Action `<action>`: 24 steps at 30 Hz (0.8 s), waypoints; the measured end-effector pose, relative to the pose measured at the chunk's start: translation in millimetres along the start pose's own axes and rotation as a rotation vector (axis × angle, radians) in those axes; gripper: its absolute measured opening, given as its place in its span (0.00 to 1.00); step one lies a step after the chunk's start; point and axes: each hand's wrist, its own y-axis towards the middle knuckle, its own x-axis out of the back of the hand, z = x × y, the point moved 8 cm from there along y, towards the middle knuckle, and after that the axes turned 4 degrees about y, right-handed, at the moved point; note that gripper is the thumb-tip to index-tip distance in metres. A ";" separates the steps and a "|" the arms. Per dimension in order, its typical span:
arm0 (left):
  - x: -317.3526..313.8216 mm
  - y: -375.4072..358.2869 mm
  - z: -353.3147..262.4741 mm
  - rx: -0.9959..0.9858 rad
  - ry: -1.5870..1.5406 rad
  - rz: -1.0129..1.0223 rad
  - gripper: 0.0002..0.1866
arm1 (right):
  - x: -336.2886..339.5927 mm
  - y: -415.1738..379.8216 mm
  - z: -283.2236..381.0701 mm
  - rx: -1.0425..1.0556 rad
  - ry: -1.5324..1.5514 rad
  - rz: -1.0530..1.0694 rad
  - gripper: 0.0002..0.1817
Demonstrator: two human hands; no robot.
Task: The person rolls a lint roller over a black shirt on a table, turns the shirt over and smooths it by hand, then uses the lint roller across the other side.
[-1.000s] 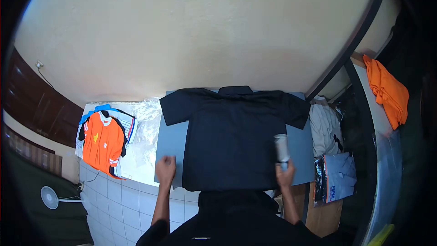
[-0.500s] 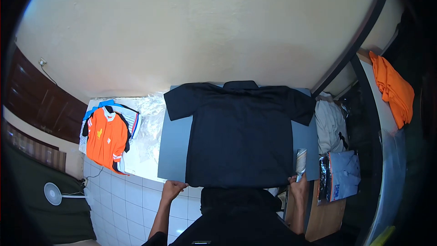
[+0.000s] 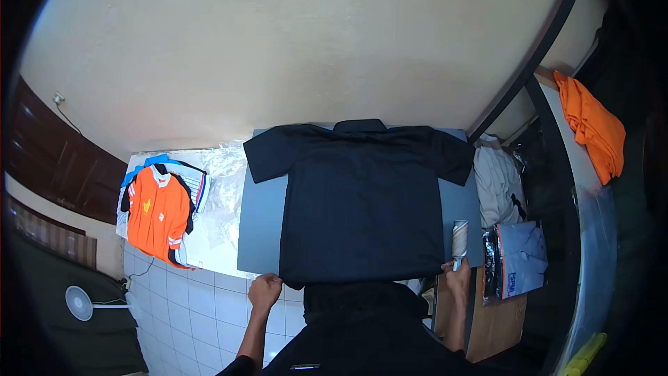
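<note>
black shirt (image 3: pixel 362 202) hem pinched by left hand (image 3: pixel 265 290) at 7 o'clock — right hand (image 3: pixel 458 275) grips lint roller (image 3: pixel 459 240); a tug could wrinkle it.

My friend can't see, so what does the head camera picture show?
A dark shirt lies spread flat on a grey board. The left hand grips its bottom hem; the right hand holds a lint roller beside it.

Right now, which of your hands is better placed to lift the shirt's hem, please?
Left, probably. The left hand rests at the hem corner of the shirt with nothing visible in it, while the right hand grips a roller beside the shirt.
</note>
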 end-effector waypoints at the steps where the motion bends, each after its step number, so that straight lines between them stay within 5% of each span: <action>1: 0.9 -1.8 -3.8 -0.045 0.046 -0.049 0.17 | 0.2 -0.7 2.7 0.006 -0.012 0.008 0.22; 11: 1.6 -11.4 0.2 -0.177 -0.249 -0.174 0.20 | -2.2 -1.5 -11.2 0.016 0.163 0.007 0.20; 24: -7.7 17.0 -2.2 -0.270 -0.429 0.041 0.13 | 5.3 3.4 -14.2 0.041 0.087 -0.023 0.15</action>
